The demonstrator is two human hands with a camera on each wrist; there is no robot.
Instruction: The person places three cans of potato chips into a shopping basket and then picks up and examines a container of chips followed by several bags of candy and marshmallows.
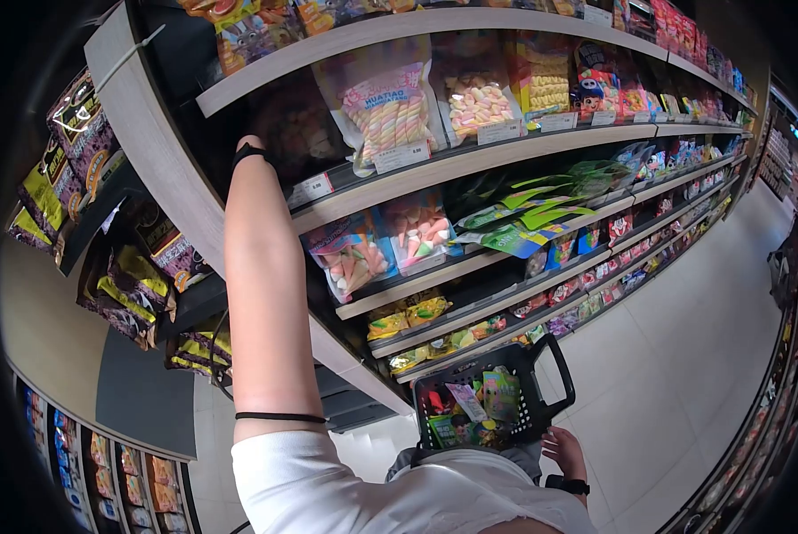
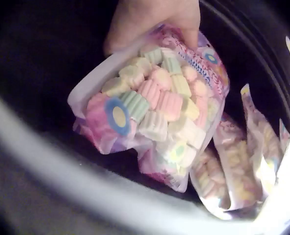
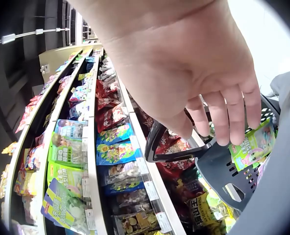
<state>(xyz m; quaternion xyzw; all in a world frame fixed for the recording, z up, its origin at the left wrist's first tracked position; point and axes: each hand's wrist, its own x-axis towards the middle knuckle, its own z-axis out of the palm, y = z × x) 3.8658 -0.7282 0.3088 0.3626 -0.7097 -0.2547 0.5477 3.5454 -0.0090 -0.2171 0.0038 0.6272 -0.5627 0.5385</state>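
My left arm reaches deep into the shelf, and my left hand (image 2: 154, 22) grips the top edge of a clear bag of pastel marshmallows (image 2: 157, 105). In the left wrist view the bag hangs tilted, its pink and blue print facing the camera. The head view shows little of that hand in the dark recess. Down at my side, my right hand (image 3: 184, 63) holds nothing, its fingers loosely extended near the black handle (image 3: 157, 142) of a shopping basket (image 1: 530, 405). Several colourful packets (image 1: 479, 400) lie inside the basket.
More marshmallow bags (image 2: 233, 169) stand beside the held one. A large twisted-marshmallow bag (image 1: 385, 116) is right of my left wrist, and a wooden shelf edge (image 1: 363, 191) runs below. Dark snack bags (image 1: 136, 285) hang at left. Tiled floor (image 1: 675, 329) stretches along the aisle.
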